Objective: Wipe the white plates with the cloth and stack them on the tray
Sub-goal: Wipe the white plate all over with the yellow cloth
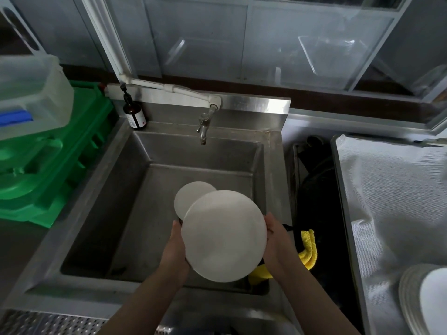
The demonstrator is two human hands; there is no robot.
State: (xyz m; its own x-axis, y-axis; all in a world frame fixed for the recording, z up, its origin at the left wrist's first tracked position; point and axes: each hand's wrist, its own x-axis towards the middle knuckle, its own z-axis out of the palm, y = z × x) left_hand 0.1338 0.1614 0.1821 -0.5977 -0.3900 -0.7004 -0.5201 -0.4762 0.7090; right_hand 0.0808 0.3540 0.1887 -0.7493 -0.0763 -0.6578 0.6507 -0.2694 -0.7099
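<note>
Both hands clasp the big plate over the sink: left hand at 9 o'clock, right hand at 3. Cloth just beyond right hand; stack on tray toward 4 o'clock.

Big plate between my left hand and right hand, over sink; smaller plate behind it; cloth right of right hand; plate stack on tray far right; bottle left of tap
</note>
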